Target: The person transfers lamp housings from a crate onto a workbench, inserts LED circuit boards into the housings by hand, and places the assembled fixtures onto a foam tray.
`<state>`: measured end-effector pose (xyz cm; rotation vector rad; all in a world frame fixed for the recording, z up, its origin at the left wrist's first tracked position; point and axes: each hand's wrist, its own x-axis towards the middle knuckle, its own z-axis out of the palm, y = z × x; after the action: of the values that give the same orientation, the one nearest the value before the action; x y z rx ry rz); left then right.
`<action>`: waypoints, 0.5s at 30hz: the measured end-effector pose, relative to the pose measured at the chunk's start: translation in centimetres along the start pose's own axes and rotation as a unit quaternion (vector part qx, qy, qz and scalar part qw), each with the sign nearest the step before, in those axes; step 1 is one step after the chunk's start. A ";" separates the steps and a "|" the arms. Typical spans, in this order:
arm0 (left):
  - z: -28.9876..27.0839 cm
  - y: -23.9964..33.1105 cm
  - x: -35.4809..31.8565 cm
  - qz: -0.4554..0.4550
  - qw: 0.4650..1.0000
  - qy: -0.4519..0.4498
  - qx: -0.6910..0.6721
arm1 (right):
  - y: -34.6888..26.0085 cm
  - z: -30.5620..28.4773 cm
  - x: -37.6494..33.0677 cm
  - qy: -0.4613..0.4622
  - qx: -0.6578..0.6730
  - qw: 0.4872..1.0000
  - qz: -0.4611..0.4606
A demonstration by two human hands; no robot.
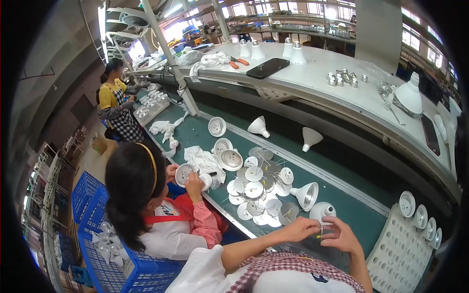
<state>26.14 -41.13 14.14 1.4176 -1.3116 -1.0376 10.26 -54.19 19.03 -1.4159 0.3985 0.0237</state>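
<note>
Close together at the belt's near edge, my two hands work at a small yellow-green part (320, 237) that seems to be on thin wire. My left hand (302, 229) has its fingertips pinched together; what they grip is hidden. Curled from the other side, my right hand (343, 235) has thumb and fingers closed in around the small part, its exact grip unclear. Just beyond my fingers is a white lamp housing (321, 211) with a metal end. Another cone-shaped housing (308, 196) lies beside it, open end showing. Left of them spreads a pile of round white plates with wires (264, 188).
A co-worker (156, 195) at my left handles a round white lamp part (185, 175); another person (115, 97) works farther up. A white perforated rack (403, 249) holding lamps stands right. The raised bench (332, 61) carries a phone (267, 68), pliers (239, 62) and metal caps (342, 78).
</note>
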 end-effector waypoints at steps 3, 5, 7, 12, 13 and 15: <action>0.1 0.5 -0.2 0.031 0.999 0.003 0.025 | 0.7 -0.2 0.0 0.011 -0.021 1.000 -0.001; 0.2 0.9 -0.3 0.038 0.999 0.005 0.020 | 0.5 0.2 -0.1 0.022 -0.042 0.999 -0.012; 0.1 0.8 -0.2 0.045 0.999 0.008 0.015 | 0.5 0.3 -0.1 0.032 -0.063 0.997 -0.024; -0.6 0.0 0.0 0.028 0.998 -0.044 0.018 | 0.0 0.6 0.1 0.025 -0.192 0.978 -0.079; -0.8 0.0 0.1 0.028 0.998 -0.044 0.018 | -0.1 0.7 0.1 0.025 -0.192 0.978 -0.080; -0.9 0.1 0.0 0.028 0.997 -0.064 0.024 | -0.2 1.0 -0.3 0.034 -0.270 0.956 -0.112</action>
<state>27.03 -41.05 14.44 1.3599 -1.4690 -1.0807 10.27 -53.22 19.46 -2.0016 0.2953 -0.1101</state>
